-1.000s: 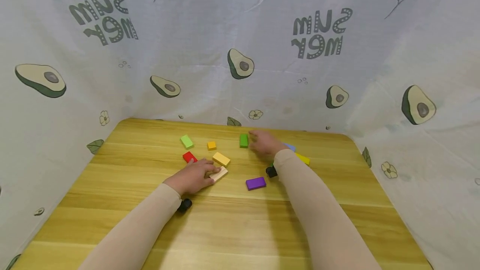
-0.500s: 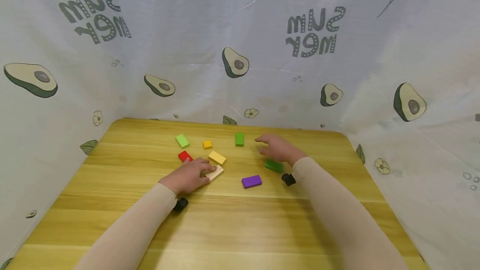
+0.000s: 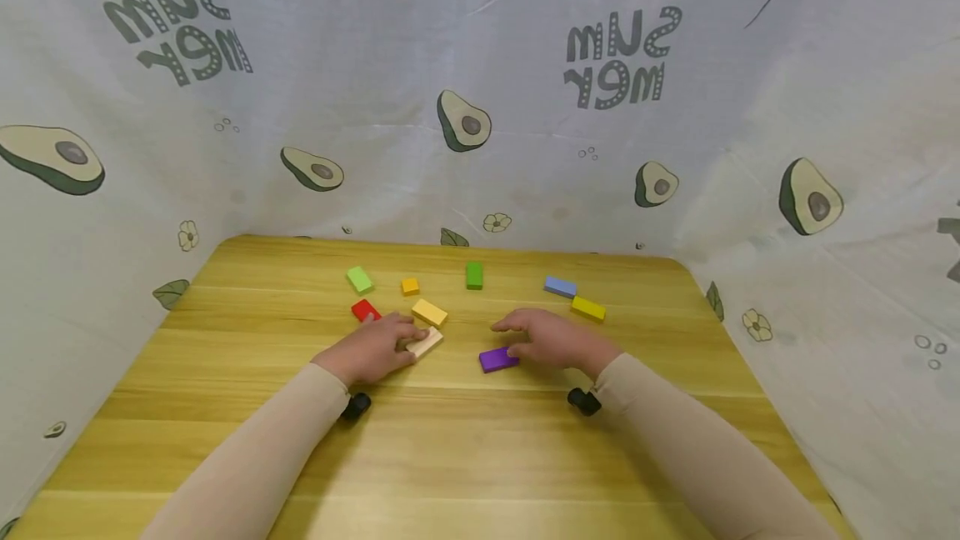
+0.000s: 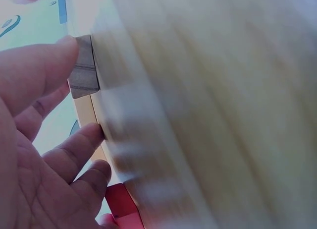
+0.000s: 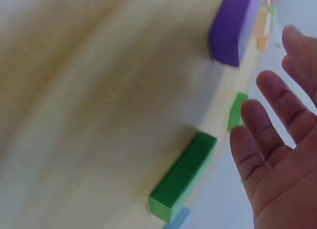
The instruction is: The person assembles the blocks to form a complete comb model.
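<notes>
My left hand (image 3: 369,348) has its thumb and index finger at the left end of a pale wooden block (image 3: 427,344), pinching it on the table. In the left wrist view the thumb covers part of this block (image 4: 84,73). Just left of it lies a red block (image 3: 364,309), partly behind the fingers. My right hand (image 3: 551,338) hovers with loosely spread fingers, its thumb overlapping the right end of a purple block (image 3: 495,360). A dark green block (image 5: 183,177), in the right wrist view, is hidden behind this hand in the head view.
Behind the hands lie a light orange block (image 3: 430,312), a small orange block (image 3: 410,287), a light green block (image 3: 360,279) and a green block (image 3: 474,276). Blue (image 3: 560,286) and yellow blocks (image 3: 588,309) lie back right. A printed cloth (image 3: 390,65) borders the wooden table (image 3: 480,457).
My right hand first drew rightward from beside the green block, then came forward to the purple block. The blue and yellow blocks are uncovered now. My left hand stays at the pale block.
</notes>
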Available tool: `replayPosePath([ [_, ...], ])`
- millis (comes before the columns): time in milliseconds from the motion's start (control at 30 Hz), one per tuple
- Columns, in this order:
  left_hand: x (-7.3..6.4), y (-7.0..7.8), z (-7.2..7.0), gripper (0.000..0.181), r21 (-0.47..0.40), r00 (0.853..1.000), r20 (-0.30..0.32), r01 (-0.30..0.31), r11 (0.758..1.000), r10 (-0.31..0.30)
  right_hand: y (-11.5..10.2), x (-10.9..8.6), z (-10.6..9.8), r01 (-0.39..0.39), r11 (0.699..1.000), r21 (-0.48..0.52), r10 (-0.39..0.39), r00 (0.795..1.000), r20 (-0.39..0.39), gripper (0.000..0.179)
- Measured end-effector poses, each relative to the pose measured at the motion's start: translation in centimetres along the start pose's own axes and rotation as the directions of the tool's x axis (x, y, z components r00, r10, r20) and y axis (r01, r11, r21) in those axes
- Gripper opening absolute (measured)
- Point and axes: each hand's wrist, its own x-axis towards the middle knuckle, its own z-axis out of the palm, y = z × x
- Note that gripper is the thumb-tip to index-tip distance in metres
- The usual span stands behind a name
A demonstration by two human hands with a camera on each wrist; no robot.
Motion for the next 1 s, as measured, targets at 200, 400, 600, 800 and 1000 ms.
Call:
replayPosePath([
  [200, 0.0, 0.0, 0.0, 0.046, 0.001, 1.000, 0.002, 0.002, 1.000, -0.002, 0.0, -0.7, 1.0, 0.087, 0.996, -0.028, -0.086, 0.996, 0.023, 0.042],
  [400, 0.0, 0.1, -0.1, 0.046, 0.002, 1.000, 0.002, 0.001, 1.000, -0.001, 0.4, -1.1, 1.4, 0.103, 0.993, -0.057, -0.102, 0.995, 0.011, 0.036],
  [600, 0.0, 0.2, 0.0, 0.045, 0.004, 1.000, 0.002, 0.001, 1.000, -0.001, 1.2, -1.5, 1.7, 0.084, 0.996, -0.027, -0.084, 0.996, 0.005, 0.034],
  [800, 0.1, 0.3, -0.2, 0.045, 0.015, 1.000, 0.006, -0.006, 1.000, 0.006, 1.8, -1.7, 1.8, 0.082, 0.997, 0.011, -0.082, 0.997, -0.013, 0.035],
  [1000, 0.3, 0.3, -0.2, 0.045, 0.062, 0.999, -0.004, -0.047, 0.997, 0.047, 2.2, -1.7, 2.0, 0.089, 0.996, 0.027, -0.089, 0.996, -0.025, 0.036],
])
